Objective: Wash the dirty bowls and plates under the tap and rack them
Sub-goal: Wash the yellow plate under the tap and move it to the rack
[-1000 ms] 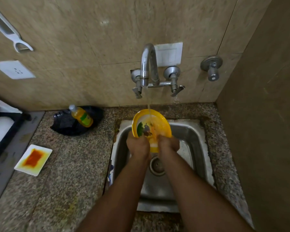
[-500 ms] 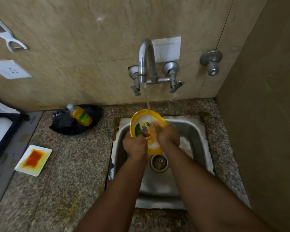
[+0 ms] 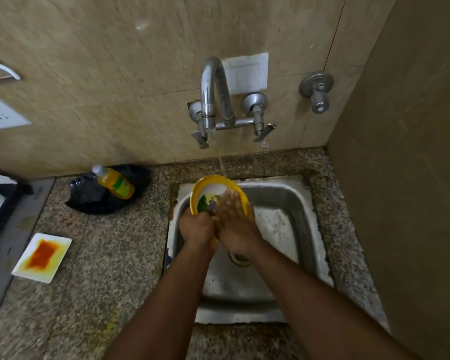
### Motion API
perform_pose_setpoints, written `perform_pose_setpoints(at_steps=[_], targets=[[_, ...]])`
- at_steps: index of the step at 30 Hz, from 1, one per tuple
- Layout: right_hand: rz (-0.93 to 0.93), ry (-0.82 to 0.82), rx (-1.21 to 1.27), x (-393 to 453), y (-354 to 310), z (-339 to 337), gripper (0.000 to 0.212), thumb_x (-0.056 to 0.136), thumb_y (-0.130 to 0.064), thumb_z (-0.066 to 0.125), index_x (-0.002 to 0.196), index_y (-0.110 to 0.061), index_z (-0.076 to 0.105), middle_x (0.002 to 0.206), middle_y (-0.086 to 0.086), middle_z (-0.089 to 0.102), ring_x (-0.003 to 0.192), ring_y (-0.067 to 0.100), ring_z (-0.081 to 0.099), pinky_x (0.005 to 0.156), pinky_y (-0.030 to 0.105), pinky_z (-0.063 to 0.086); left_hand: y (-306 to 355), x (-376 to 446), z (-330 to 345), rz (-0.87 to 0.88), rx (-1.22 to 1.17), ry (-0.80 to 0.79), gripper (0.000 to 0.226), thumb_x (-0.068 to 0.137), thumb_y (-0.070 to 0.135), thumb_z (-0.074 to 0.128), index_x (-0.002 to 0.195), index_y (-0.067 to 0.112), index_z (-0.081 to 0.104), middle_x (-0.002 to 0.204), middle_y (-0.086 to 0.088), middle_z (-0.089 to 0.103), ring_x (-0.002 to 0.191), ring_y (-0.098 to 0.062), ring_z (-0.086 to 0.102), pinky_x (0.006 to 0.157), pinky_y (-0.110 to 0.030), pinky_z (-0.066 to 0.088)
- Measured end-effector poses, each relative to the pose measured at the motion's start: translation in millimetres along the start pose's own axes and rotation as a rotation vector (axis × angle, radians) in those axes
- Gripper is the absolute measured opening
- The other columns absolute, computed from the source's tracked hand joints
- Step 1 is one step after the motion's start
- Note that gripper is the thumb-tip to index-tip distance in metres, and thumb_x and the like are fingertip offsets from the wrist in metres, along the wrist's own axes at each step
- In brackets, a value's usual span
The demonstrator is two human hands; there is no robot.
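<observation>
Left hand (image 3: 196,227) grips the yellow plate (image 3: 208,189) tilted under the tap (image 3: 213,94) so water sheets off, while right hand (image 3: 234,222) rubs its face with flat fingers.

No legible text anywhere, the green label on the yellow bottle (image 3: 116,183) too blurred to read
</observation>
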State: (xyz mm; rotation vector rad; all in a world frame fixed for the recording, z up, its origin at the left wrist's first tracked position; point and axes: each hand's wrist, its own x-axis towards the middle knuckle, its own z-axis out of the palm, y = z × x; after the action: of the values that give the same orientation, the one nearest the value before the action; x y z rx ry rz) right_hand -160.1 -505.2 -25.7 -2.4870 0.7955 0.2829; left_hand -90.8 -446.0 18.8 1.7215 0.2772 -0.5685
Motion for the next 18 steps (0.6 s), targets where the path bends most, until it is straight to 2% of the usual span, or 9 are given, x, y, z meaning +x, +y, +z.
perform_pose_setpoints(at_steps=[2,4,7,9,11,13,14,16,18], targets=[[-0.042,-0.043,0.017,16,6,-3,0.091,0.082,-0.066,-0.012,0.162,-0.024,-0.011,0.167,-0.005,-0.026,0.151,0.019,-0.03,0.123,0.058,-0.007,2,-2,-3,0.015,0.019,0.017,0.03,0.084,-0.019,0.049,0.107,-0.01,0.067,0.094,-0.026,0.068,0.094,-0.041,0.068,0.066,-0.033,0.05],[-0.062,-0.092,0.037,23,5,-10,0.091,0.084,-0.067,-0.01,0.163,-0.022,-0.007,0.167,-0.006,-0.022,0.155,0.022,-0.021,0.124,0.056,-0.003,7,-2,-7,-0.021,0.035,0.01,0.029,0.094,-0.01,0.051,0.119,-0.002,0.063,0.101,-0.016,0.063,0.095,-0.032,0.066,0.072,-0.034,0.05],[-0.113,-0.185,0.18,0,-8,-19,0.064,0.108,-0.051,0.015,0.162,-0.018,0.021,0.17,0.004,0.014,0.154,0.029,0.022,0.121,0.048,0.025,10,13,-7,-0.062,0.029,0.072,0.008,0.085,0.007,0.062,0.092,0.007,0.06,0.087,-0.008,0.061,0.079,-0.031,0.066,0.069,-0.037,0.057],[-0.097,-0.199,0.246,-14,-7,-14,0.055,0.109,-0.049,0.023,0.158,-0.027,0.032,0.164,0.005,0.034,0.142,0.03,0.043,0.112,0.044,0.039,8,24,-4,-0.043,0.02,0.099,0.022,0.069,0.007,0.068,0.089,-0.001,0.066,0.091,-0.015,0.068,0.09,-0.037,0.07,0.084,-0.049,0.061],[-0.036,-0.201,0.224,-10,3,-13,0.06,0.107,-0.053,0.022,0.161,-0.028,0.024,0.167,0.005,0.026,0.15,0.027,0.032,0.121,0.044,0.028,-3,20,2,-0.051,0.004,0.033,0.026,0.078,-0.006,0.062,0.103,-0.007,0.068,0.1,-0.021,0.07,0.095,-0.038,0.068,0.09,-0.053,0.058],[-0.037,-0.217,0.048,7,11,-15,0.064,0.108,-0.049,0.021,0.164,-0.023,0.002,0.171,0.0,-0.003,0.158,0.022,-0.001,0.125,0.049,0.001,-2,6,7,-0.052,0.002,-0.028,0.016,0.077,-0.011,0.064,0.09,-0.004,0.07,0.089,-0.021,0.071,0.088,-0.04,0.07,0.081,-0.054,0.059],[-0.048,-0.212,-0.01,11,12,-19,0.065,0.109,-0.047,0.021,0.164,-0.021,-0.003,0.17,-0.001,-0.011,0.157,0.02,-0.01,0.124,0.052,-0.005,-3,5,9,-0.056,0.011,-0.04,0.012,0.077,-0.01,0.065,0.079,0.001,0.068,0.082,-0.018,0.069,0.083,-0.039,0.07,0.076,-0.052,0.06],[-0.118,-0.146,0.029,12,13,-23,0.062,0.11,-0.041,0.024,0.164,-0.019,0.0,0.17,-0.002,-0.009,0.157,0.018,-0.012,0.124,0.053,-0.005,0,12,10,-0.06,-0.002,-0.026,0.021,0.083,-0.013,0.059,0.071,0.004,0.061,0.074,-0.015,0.062,0.074,-0.034,0.064,0.066,-0.041,0.055],[-0.229,-0.113,0.319,-3,9,-22,0.055,0.111,-0.026,0.034,0.162,-0.013,0.019,0.17,0.004,0.009,0.158,0.023,0.004,0.127,0.046,0.004,6,26,8,-0.059,-0.022,-0.035,0.012,0.091,-0.009,0.058,0.083,-0.004,0.066,0.082,-0.019,0.065,0.08,-0.035,0.064,0.07,-0.039,0.053]])
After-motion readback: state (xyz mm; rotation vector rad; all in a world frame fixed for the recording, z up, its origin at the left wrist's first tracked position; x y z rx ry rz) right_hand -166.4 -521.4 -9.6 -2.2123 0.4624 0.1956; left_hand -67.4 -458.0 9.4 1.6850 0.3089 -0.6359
